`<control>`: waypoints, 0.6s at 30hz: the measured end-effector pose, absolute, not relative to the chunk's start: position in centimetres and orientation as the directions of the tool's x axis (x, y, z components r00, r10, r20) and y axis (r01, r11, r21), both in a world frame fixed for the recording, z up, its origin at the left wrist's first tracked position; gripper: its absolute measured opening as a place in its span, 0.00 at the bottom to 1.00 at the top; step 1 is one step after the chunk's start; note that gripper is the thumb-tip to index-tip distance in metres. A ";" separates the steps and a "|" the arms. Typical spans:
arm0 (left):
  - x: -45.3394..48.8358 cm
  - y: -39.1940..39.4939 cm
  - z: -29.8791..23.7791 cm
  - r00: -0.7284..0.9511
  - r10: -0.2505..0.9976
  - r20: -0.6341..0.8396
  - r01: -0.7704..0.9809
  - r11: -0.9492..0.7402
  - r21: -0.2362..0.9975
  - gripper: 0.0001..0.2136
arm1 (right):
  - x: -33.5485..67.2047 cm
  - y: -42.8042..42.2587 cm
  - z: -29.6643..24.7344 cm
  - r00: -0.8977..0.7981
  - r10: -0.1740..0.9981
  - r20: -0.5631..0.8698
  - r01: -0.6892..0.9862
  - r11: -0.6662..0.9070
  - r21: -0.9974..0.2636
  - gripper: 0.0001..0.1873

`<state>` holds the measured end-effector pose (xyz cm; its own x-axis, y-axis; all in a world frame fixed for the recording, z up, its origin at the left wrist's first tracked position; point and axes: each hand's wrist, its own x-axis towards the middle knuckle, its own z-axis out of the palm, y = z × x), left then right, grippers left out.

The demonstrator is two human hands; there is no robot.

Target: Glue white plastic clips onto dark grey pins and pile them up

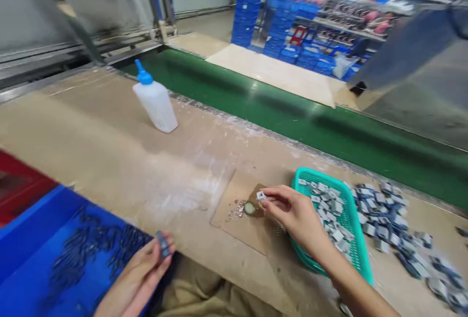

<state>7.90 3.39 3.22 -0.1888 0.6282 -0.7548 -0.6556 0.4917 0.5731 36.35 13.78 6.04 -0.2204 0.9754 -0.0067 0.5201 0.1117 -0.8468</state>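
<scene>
Between the thumb and fingers of my right hand is a small white square part with a hole. It hangs just above a small round cap of pale liquid, which sits on a cardboard piece. My left hand holds a small dark blue plastic part near the table's front edge. A teal basket of similar white parts stands right of my right hand. Below my left hand, a blue bin holds many dark parts.
A white squeeze bottle with a blue cap stands on the table. Joined blue and white pieces lie in a heap right of the basket. Behind runs a green conveyor belt. A red bin is at far left.
</scene>
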 end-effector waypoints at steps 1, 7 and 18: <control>8.4 3.2 3.0 -0.140 0.622 -0.771 -0.683 0.503 0.530 0.18 | 35.9 13.8 5.7 -0.268 0.962 0.044 0.588 0.200 -0.784 0.12; 12.2 2.8 3.4 0.220 0.699 -0.680 -0.721 0.586 0.369 0.15 | 35.3 13.7 4.0 -0.455 0.871 0.184 0.699 0.477 -0.533 0.12; 13.6 2.3 3.0 0.198 0.684 -0.702 -0.733 0.579 0.357 0.12 | 35.2 13.6 3.9 -0.483 0.863 0.144 0.712 0.484 -0.510 0.11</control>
